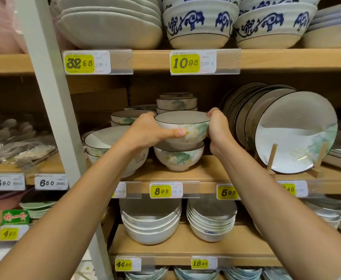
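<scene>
A small white bowl (pixel 182 128) with a dark rim and a green leaf pattern is held between both my hands at the middle shelf. My left hand (pixel 147 132) grips its left side, thumb lying across the front. My right hand (pixel 218 128) grips its right side, fingers curled over the rim. The bowl sits in or just above a matching bowl (pixel 178 157) that stands on the wooden shelf (pixel 206 174).
More matching bowls (pixel 176 103) stack behind, and wider ones (pixel 103 141) to the left. Matching plates (pixel 292 130) lean upright in a wooden rack at right. Big bowls (pixel 200 25) fill the shelf above, white bowls (pixel 151 223) the one below. A grey upright post (pixel 50 91) stands left.
</scene>
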Tool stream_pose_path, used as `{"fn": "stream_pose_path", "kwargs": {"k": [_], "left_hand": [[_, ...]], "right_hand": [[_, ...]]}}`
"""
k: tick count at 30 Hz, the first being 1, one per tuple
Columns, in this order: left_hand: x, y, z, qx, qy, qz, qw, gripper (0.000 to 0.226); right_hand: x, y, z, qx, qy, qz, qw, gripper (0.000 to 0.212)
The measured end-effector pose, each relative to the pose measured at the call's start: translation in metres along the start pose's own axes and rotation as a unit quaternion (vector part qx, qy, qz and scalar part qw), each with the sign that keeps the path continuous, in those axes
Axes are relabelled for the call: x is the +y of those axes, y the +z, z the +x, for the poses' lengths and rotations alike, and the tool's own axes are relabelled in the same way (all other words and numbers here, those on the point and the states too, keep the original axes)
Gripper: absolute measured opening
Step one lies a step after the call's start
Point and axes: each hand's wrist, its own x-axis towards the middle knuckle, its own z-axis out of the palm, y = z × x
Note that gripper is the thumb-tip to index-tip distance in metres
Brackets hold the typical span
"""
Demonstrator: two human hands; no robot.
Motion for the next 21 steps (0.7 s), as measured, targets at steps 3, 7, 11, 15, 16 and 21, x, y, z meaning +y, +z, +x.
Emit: {"fn": "stream_pose_path", "kwargs": {"k": [3,7,11,15,16,21], "left_hand": [[0.002,-0.002,0.007,-0.009,-0.016,0.093,0.995,0.078],[0.011,-0.009,0.018,-0.057,-0.026,0.232,0.971,0.112],[0.004,-0.014,0.026,-0.088,-0.04,0.261,0.96,0.105],[-0.004,-0.018,0.029,-0.133,-0.051,0.261,0.955,0.097],[-0.005,-0.019,0.03,-0.138,-0.048,0.256,0.956,0.104],[-0.002,-0.023,0.033,-0.168,-0.036,0.291,0.941,0.097]], "right_hand": [[0.006,0.0,0.003,0.013,0.017,0.01,1.0,0.022],[0.015,0.0,0.006,0.02,0.04,0.015,0.999,0.022],[0.023,0.006,0.011,0.034,0.051,0.012,0.998,0.025],[0.033,0.01,0.014,0.052,0.062,-0.019,0.997,0.024],[0.036,0.011,0.013,0.056,0.064,-0.029,0.996,0.024],[0.044,0.013,0.015,0.079,0.06,-0.044,0.994,0.031]]}}
